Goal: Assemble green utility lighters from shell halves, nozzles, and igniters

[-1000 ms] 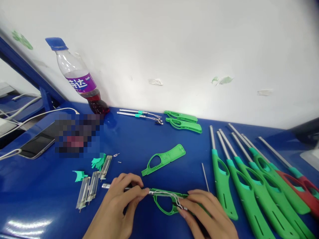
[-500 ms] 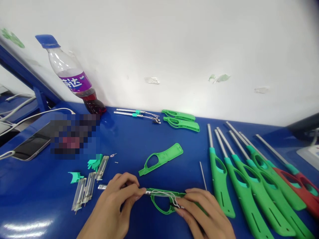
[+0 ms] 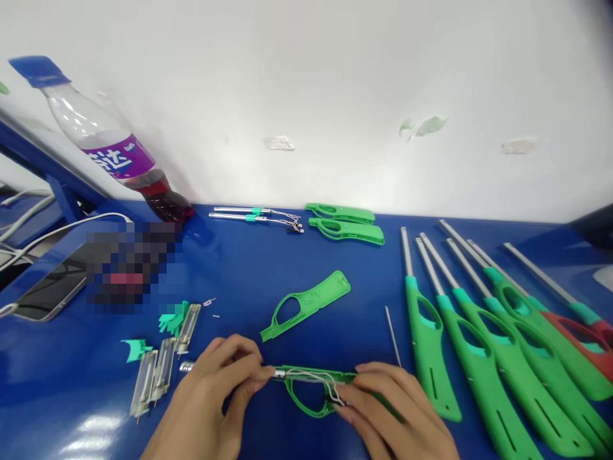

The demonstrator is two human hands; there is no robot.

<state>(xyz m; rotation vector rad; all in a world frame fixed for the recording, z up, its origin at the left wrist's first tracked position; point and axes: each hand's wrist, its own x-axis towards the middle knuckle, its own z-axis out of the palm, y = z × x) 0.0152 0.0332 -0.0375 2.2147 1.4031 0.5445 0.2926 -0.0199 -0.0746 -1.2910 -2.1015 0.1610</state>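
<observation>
In front of one loose green shell (image 3: 325, 296), the left hand (image 3: 227, 383) pinches one metal tube (image 3: 278, 374) over a second shell (image 3: 315, 414) and the right hand (image 3: 397, 406) its wires (image 3: 330, 384), with three clear tanks (image 3: 164, 368) left of the first, two wired tubes (image 3: 234, 217) beyond.

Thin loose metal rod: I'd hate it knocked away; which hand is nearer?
Right: the right hand is just below the rod in view; the left hand is farther, leftward.
</observation>
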